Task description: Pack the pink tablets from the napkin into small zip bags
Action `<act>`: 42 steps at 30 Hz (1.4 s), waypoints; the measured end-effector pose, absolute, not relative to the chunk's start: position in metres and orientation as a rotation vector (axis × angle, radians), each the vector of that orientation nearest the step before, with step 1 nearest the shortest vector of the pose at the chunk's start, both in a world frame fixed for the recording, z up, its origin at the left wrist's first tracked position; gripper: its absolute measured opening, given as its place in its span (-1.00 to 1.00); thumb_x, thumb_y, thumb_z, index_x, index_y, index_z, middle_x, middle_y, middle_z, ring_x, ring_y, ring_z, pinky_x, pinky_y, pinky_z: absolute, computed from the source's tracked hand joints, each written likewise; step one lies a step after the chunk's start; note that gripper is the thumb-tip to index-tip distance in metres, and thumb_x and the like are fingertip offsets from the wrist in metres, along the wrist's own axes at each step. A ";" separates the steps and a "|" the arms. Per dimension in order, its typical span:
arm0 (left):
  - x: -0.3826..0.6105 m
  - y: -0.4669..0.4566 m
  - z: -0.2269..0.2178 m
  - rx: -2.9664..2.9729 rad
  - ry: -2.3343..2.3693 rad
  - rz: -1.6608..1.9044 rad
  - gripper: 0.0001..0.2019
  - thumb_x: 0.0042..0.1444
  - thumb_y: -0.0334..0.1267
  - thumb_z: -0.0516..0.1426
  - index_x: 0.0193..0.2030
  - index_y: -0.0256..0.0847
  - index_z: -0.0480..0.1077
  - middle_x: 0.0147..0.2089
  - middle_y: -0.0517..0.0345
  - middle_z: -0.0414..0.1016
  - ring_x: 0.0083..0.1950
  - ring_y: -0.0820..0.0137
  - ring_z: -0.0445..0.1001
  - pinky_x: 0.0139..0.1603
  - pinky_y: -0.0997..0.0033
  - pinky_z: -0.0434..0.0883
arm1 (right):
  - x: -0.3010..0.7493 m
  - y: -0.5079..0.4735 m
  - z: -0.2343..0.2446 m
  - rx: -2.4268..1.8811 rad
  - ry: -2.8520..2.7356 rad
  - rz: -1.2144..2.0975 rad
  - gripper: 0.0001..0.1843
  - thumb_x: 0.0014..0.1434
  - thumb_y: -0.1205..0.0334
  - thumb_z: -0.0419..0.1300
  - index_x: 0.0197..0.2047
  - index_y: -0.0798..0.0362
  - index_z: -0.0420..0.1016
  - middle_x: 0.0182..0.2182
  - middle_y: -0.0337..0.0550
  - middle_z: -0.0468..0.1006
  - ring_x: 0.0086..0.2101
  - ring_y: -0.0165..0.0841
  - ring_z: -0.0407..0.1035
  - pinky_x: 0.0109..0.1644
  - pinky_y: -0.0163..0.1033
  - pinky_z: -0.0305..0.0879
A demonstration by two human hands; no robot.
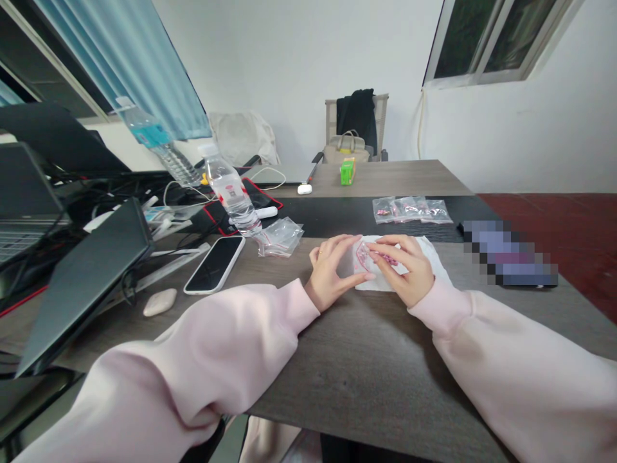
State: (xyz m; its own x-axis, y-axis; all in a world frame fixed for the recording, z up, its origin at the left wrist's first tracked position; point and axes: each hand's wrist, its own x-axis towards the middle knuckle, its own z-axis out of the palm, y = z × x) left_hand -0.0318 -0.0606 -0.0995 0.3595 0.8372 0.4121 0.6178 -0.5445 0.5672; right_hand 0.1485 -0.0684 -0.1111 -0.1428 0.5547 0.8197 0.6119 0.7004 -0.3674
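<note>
small pink pieces [391,261] lie on the white tissue [437,259]; they seem light, best pinched by edges. left hand [331,269] has its fingers spread; if right hand [411,272] grips one, i cannot tell.

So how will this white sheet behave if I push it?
The white sheet will probably crumple, since it looks thin and soft. It may also slide on the smooth-looking table, perhaps jostling the pink pieces beside your right hand.
</note>
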 end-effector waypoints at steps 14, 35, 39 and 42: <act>-0.032 -0.057 -0.101 2.139 1.279 1.215 -0.50 0.05 -0.02 0.20 0.13 -0.06 0.26 0.14 0.00 0.39 0.17 0.18 0.33 0.18 0.13 0.10 | 0.153 -0.059 -0.133 -1.264 -1.999 -0.057 -0.91 0.07 0.21 0.26 -0.42 -0.05 0.60 -0.32 -0.10 0.53 -0.22 -0.20 0.34 -0.13 -0.05 0.26; -0.040 -0.019 -0.105 1.658 1.175 1.724 -0.58 0.22 0.08 -0.04 0.07 -0.15 0.24 0.01 0.03 0.43 0.08 0.35 0.40 0.16 0.28 0.29 | 0.134 -0.060 -0.105 -1.055 -2.141 0.005 -0.84 0.19 0.20 0.15 -0.24 0.03 0.54 -0.22 -0.03 0.56 -0.14 -0.18 0.40 -0.06 -0.02 0.33; -0.047 0.001 -0.101 1.506 1.236 1.808 -0.57 0.23 0.11 -0.08 0.05 -0.14 0.26 0.05 0.04 0.39 0.14 0.35 0.37 0.13 0.32 0.33 | 0.100 -0.049 -0.101 -0.956 -2.497 0.115 -0.72 0.19 0.21 0.16 -0.04 0.07 0.51 -0.02 0.02 0.52 0.06 -0.16 0.33 0.07 -0.01 0.28; -0.051 0.007 -0.102 1.446 1.246 1.837 -0.57 0.23 0.10 -0.07 0.06 -0.15 0.25 0.05 0.02 0.39 0.15 0.33 0.36 0.10 0.31 0.35 | 0.078 -0.041 -0.104 -0.900 -2.618 0.194 -0.75 0.18 0.35 0.15 -0.08 0.02 0.55 -0.05 -0.04 0.55 0.04 -0.23 0.37 0.11 -0.07 0.27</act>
State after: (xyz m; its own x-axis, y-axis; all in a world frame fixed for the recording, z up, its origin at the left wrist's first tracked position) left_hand -0.0510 0.0073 -0.1025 -0.3208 0.8107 0.4898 0.1552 -0.4651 0.8715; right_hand 0.0778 -0.0414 -0.1036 -0.7301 0.6167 0.2944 0.5665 0.7871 -0.2439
